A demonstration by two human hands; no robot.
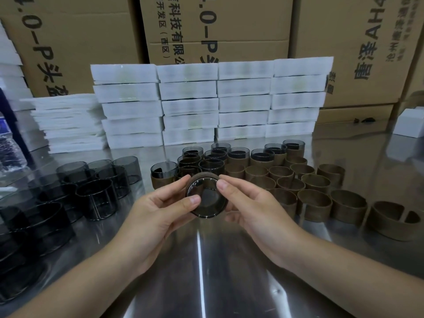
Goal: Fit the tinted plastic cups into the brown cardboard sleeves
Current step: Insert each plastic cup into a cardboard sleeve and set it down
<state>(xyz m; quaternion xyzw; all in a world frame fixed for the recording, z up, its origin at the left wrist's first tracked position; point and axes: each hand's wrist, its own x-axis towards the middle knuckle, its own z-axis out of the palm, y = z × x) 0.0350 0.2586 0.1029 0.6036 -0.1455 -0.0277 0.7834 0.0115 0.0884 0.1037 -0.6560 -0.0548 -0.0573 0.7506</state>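
Polished metal table (206, 283) gleams right under the camera, and both forearms come up over it to meet in the middle. Between the hands sits the smoky tinted plastic cup (206, 200), tipped on its side with one round end facing the camera and held clear of the table. It's seated inside a brown cardboard sleeve (226, 208), whose edge shows round the cup's top and right side. Left hand (160, 210) has its thumb on the cup's lower left rim, fingers curled round behind. Right hand (252, 207) mirrors it: thumb on the upper right rim, fingers tucked round the back of the sleeve. So both hands are pinching the pair, thumbs in front, fingers behind.

Just beyond the hands stands a cluster of sleeved cups (236, 157), upright and packed close. To the right, empty brown sleeves (314, 203) spread in rows. To the left, bare tinted cups (96, 198) stand grouped. Behind it all rise stacks of white foam pads (190, 106), with big cardboard cartons (218, 26) walling off the back. At the far left edge, a clear plastic bottle (11, 154); far right, a small white box (408, 122).
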